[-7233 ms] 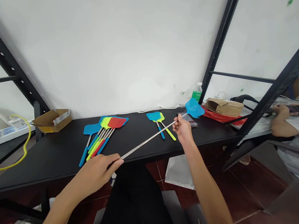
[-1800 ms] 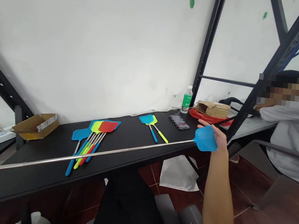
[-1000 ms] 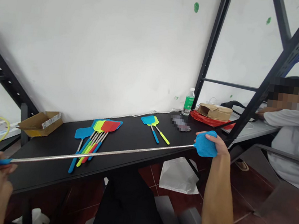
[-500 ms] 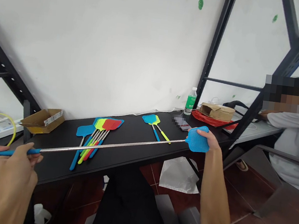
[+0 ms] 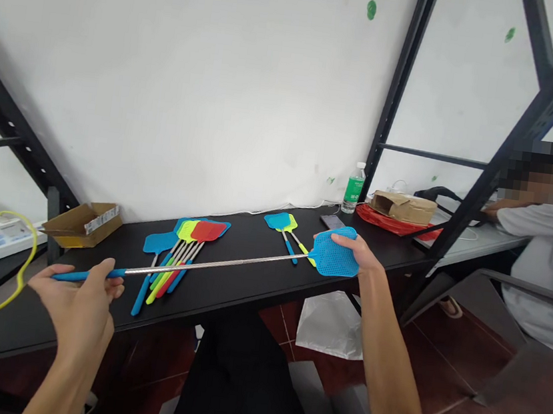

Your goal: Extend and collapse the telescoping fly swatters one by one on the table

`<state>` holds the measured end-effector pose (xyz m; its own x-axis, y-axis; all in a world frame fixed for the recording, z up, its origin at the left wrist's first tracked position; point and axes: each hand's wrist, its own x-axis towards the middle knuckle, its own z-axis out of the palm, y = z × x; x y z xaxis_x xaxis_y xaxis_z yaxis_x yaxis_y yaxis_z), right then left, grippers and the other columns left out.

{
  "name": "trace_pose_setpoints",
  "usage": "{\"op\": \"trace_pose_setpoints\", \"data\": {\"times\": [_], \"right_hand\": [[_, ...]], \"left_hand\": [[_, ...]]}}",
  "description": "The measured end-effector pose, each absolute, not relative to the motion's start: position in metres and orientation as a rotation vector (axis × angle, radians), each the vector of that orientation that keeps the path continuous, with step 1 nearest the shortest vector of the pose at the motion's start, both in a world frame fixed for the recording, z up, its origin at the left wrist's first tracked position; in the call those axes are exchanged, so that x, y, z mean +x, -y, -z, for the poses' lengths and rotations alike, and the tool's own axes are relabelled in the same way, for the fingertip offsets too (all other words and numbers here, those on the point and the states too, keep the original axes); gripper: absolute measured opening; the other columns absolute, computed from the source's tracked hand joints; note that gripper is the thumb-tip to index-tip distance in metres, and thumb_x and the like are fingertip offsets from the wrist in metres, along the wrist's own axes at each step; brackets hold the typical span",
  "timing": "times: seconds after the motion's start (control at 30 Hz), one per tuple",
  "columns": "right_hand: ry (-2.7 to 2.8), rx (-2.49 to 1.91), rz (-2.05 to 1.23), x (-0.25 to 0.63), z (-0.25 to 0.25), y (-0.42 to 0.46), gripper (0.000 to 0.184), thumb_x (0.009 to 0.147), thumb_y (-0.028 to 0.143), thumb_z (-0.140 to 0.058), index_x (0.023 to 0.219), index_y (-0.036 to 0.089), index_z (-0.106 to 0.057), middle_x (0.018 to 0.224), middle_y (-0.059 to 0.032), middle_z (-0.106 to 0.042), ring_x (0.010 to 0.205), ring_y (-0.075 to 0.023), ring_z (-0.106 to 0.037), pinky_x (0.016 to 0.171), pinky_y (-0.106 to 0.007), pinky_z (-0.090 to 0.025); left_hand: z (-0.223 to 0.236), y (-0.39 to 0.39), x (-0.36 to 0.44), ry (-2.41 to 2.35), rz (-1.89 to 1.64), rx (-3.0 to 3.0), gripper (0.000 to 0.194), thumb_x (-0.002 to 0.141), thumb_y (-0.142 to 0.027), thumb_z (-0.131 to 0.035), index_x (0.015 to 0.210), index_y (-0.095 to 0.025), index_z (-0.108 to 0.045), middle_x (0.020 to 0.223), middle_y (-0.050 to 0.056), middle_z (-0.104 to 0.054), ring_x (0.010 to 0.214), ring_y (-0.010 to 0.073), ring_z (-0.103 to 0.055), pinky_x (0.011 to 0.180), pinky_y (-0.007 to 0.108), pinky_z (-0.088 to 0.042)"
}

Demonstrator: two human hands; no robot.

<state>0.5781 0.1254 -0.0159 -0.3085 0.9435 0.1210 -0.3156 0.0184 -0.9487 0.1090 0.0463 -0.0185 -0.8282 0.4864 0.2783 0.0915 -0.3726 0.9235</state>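
A blue fly swatter (image 5: 234, 262) with a drawn-out metal rod spans the space between my two hands above the desk. My left hand (image 5: 81, 300) is closed around its blue handle. The fingers of my right hand (image 5: 358, 249) pinch its perforated blue head, thumb on top. Below the rod lies a group of shorter fly swatters (image 5: 186, 243) with blue, yellow-green and red heads, overlapping each other. Farther right on the desk rest a short blue swatter (image 5: 278, 221) and a yellow-green swatter (image 5: 302, 242), the latter partly hidden behind the held head.
An open cardboard box (image 5: 85, 224) stands at the left, near a yellow cable (image 5: 25, 263). Toward the right are a phone (image 5: 331, 222), a water bottle (image 5: 354, 188) and a brown package (image 5: 402, 208) on red plastic. Another person (image 5: 548, 247) sits beyond the black rack post (image 5: 495, 146).
The held swatter's rod has become shorter as my hands moved closer together, my left hand rightward and my right hand leftward. The swatters on the desk stay put.
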Motion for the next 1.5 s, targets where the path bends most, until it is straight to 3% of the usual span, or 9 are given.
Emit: {"op": "trace_pose_setpoints", "data": {"times": [0.23, 0.43, 0.67, 0.93, 1.1, 1.27, 1.37, 1.43, 1.5], "right_hand": [[1.160, -0.765, -1.529, 0.558, 0.018, -0.128, 0.036, 0.068, 0.037, -0.085, 0.095, 0.013, -0.081, 0.086, -0.0132, -0.078, 0.078, -0.0314, -0.076, 0.071, -0.040, -0.061], [1.217, -0.590, -1.677, 0.511, 0.019, -0.127, 0.037, 0.070, 0.040, -0.084, 0.096, 0.016, -0.080, 0.086, -0.0112, -0.078, 0.087, -0.0334, -0.075, 0.075, -0.043, -0.060], [1.218, -0.692, -1.644, 0.491, 0.024, -0.126, 0.032, 0.070, 0.040, -0.084, 0.094, 0.019, -0.080, 0.086, -0.0085, -0.078, 0.082, -0.0302, -0.075, 0.075, -0.043, -0.060], [1.214, -0.643, -1.750, 0.463, 0.028, -0.120, 0.035, 0.070, 0.041, -0.083, 0.096, 0.018, -0.080, 0.089, -0.0095, -0.077, 0.083, -0.0303, -0.074, 0.077, -0.044, -0.059], [1.235, -0.536, -1.739, 0.490, 0.021, -0.125, 0.036, 0.075, 0.040, -0.079, 0.103, 0.017, -0.078, 0.097, -0.0104, -0.077, 0.089, -0.0302, -0.074, 0.084, -0.044, -0.057], [1.123, -0.495, -1.805, 0.506, 0.019, -0.136, 0.042, 0.086, 0.045, -0.066, 0.117, 0.018, -0.072, 0.105, -0.0100, -0.077, 0.098, -0.0283, -0.072, 0.090, -0.042, -0.055], [1.035, -0.415, -1.894, 0.506, 0.018, -0.142, 0.056, 0.092, 0.060, -0.051, 0.127, 0.018, -0.064, 0.115, -0.0139, -0.074, 0.101, -0.0292, -0.072, 0.072, -0.037, -0.058], [1.006, -0.373, -1.926, 0.502, 0.018, -0.143, 0.062, 0.091, 0.068, -0.045, 0.128, 0.020, -0.061, 0.123, -0.0149, -0.071, 0.101, -0.0298, -0.072, 0.054, -0.030, -0.054], [1.040, -0.369, -1.911, 0.493, 0.020, -0.142, 0.060, 0.090, 0.069, -0.047, 0.125, 0.022, -0.061, 0.130, -0.0146, -0.068, 0.101, -0.0292, -0.072, 0.048, -0.025, -0.051]], "left_hand": [[0.022, -0.046, 0.136, -1.525, -2.286, 0.724, 0.061, 0.060, -0.005, -0.071, 0.099, -0.027, -0.030, 0.060, -0.013, -0.053, 0.042, 0.0117, -0.054, 0.041, 0.019, -0.045], [0.027, -0.035, 0.194, -1.415, -2.050, 0.802, 0.066, 0.063, -0.020, -0.079, 0.101, -0.028, -0.027, 0.061, -0.011, -0.055, 0.050, 0.0120, -0.055, 0.045, 0.018, -0.044], [0.030, -0.031, 0.207, -1.352, -2.129, 0.915, 0.063, 0.070, -0.023, -0.079, 0.101, -0.029, -0.024, 0.068, -0.010, -0.055, 0.052, 0.0114, -0.053, 0.043, 0.018, -0.041], [0.037, -0.020, 0.231, -1.261, -1.983, 1.042, 0.061, 0.076, -0.029, -0.079, 0.102, -0.031, -0.024, 0.069, -0.008, -0.059, 0.051, 0.0112, -0.052, 0.043, 0.018, -0.036], [0.032, -0.019, 0.224, -1.315, -1.752, 1.262, 0.047, 0.083, -0.034, -0.073, 0.108, -0.030, -0.033, 0.073, -0.006, -0.066, 0.042, 0.0081, -0.044, 0.045, 0.021, -0.040], [0.037, -0.024, 0.212, -1.476, -1.470, 1.516, 0.039, 0.084, -0.052, -0.067, 0.106, -0.024, -0.052, 0.080, 0.003, -0.072, 0.044, 0.0111, -0.049, 0.044, 0.024, -0.041], [0.040, -0.025, 0.207, -1.637, -1.366, 1.621, 0.039, 0.084, -0.058, -0.063, 0.099, -0.022, -0.060, 0.069, 0.002, -0.071, 0.043, 0.0136, -0.050, 0.045, 0.025, -0.040], [0.041, -0.025, 0.208, -1.706, -1.296, 1.636, 0.041, 0.088, -0.061, -0.056, 0.085, -0.021, -0.062, 0.058, 0.001, -0.067, 0.042, 0.0140, -0.049, 0.045, 0.024, -0.037], [0.043, -0.025, 0.213, -1.654, -1.225, 1.583, 0.049, 0.092, -0.064, -0.047, 0.071, -0.020, -0.057, 0.050, 0.002, -0.063, 0.040, 0.0134, -0.047, 0.046, 0.024, -0.036]]}}
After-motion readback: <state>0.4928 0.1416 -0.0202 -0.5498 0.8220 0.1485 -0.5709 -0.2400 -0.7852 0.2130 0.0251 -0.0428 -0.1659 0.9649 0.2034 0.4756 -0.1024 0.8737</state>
